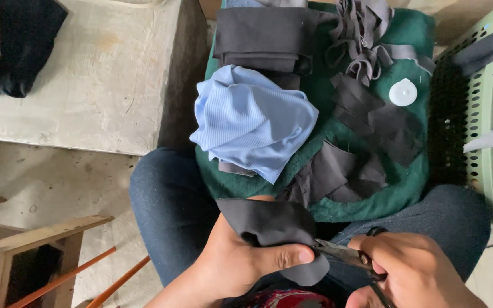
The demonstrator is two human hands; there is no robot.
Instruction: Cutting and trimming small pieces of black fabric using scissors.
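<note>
While gripping: hands (326,268), cloth (275,228), scissors (343,255).

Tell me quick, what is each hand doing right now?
Left hand: closed, pinching a dark grey fabric piece between thumb and fingers.
Right hand: closed around the scissors, blades at the fabric's edge.

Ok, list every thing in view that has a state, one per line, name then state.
Left hand: pinching the dark fabric piece.
Right hand: gripping the scissors.
Scissors: blades at the fabric edge, only slightly apart.
Dark fabric piece: held up, draped over the left hand.
Light blue cloth: crumpled.
Black cloth: folded.
Green basket: holding dark cloth.
</note>
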